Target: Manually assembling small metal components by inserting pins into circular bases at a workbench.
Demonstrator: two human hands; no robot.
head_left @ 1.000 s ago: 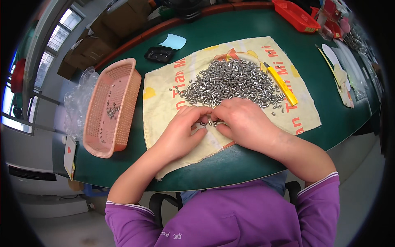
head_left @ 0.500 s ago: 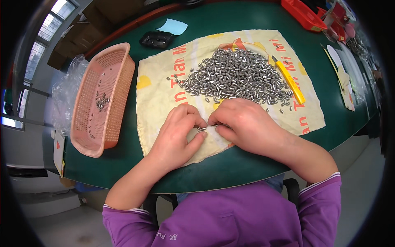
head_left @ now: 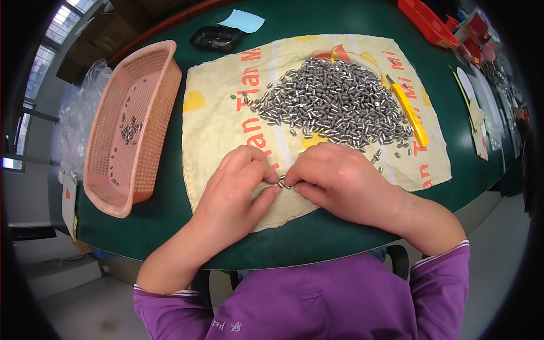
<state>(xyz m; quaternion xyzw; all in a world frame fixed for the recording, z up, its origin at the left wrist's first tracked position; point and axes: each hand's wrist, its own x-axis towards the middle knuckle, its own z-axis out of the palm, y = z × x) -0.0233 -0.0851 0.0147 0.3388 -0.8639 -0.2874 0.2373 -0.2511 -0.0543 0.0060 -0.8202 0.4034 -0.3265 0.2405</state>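
Observation:
My left hand (head_left: pixel 235 190) is closed in a pinch, thumb and forefinger on a small oval silver metal piece (head_left: pixel 281 182). From the other side my right hand (head_left: pixel 345 181) pinches too, its fingertips meeting the left ones at that piece. Whether one or two pieces are between them is hard to make out. Both hands rest low over a cream printed cloth (head_left: pixel 215 136). Just beyond them a large heap of similar metal pieces (head_left: pixel 334 102) spreads over the cloth, with a few loose ones near my right knuckles.
Left of the cloth stands a pink perforated basket (head_left: pixel 153 164) holding a few metal pieces. A yellow utility knife (head_left: pixel 411 116) lies right of the heap. Farther back are a black tray (head_left: pixel 216 38), blue paper (head_left: pixel 243 21) and a red tray (head_left: pixel 428 22), all on the green table (head_left: pixel 170 232).
My fingertips have come together; the metal pieces earlier seen apart at each hand now meet between them. The whole view has shifted slightly.

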